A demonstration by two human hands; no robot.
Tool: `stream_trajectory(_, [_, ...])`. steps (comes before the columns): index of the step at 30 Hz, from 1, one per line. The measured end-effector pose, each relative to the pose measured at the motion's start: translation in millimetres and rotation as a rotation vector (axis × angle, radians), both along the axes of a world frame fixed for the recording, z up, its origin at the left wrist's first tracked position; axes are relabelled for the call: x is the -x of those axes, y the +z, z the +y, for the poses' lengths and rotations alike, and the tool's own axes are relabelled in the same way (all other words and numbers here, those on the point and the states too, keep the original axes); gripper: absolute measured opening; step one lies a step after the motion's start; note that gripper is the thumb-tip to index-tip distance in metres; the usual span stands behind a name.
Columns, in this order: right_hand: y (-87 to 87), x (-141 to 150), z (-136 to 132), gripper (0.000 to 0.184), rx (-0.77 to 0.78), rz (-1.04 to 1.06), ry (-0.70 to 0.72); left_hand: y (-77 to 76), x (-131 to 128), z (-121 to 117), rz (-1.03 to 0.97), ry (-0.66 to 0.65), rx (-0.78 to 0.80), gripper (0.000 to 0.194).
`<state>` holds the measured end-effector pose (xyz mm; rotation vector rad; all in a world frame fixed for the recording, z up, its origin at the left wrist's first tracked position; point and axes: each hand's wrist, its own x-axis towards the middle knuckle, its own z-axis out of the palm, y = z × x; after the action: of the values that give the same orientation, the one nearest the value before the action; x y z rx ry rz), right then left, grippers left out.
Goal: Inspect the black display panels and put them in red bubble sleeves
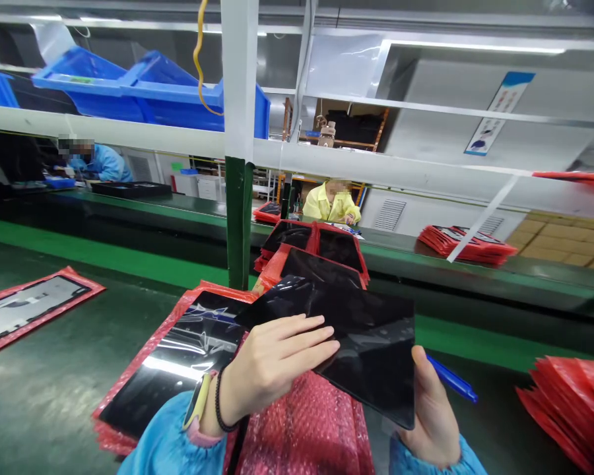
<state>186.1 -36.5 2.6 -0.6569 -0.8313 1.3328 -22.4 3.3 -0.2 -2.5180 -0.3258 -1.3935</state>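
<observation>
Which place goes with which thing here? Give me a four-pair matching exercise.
1. bare black panel
2. blue bins
3. beaded bracelet
4. ragged red stack

A. around the left wrist
B. at the view's right edge
C. overhead, behind the white rail
D. in the right grip

Pairs: 1-D, 2-C, 3-A, 4-B

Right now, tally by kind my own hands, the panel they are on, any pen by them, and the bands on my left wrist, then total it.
Left hand and right hand: 2
Black panel: 1
Blue pen: 1
Black bracelet: 1
Yellow wristband: 1
Total: 6
</observation>
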Motion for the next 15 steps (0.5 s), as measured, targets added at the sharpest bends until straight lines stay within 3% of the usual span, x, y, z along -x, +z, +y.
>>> stream_trajectory(5, [-19.5, 1.7, 1.3, 0.042, 0.023, 0.038, 0.061, 15.8, -1.0, -20.8, 0.012, -0.193, 0.063, 0.024])
stream_trajectory(10, [-22.7, 12.7, -3.2, 0.053, -0.041, 0.082, -0.065, 18.1, 0.3, -30.7, 0.004, -0.31, 0.216, 0.02])
stream_trajectory(12, [-19.6, 15.3, -6.4, 0.06, -0.03, 0.087, -0.135, 12.8, -0.7, -29.7, -0.165, -0.261, 0.347, 0.019])
stream_trajectory(15, [-16.8, 13.3, -10.1, 0.073, -0.034, 0.052, -0.172, 4.6, -2.6, -25.0, -0.472, 0.046, 0.537, 0.014])
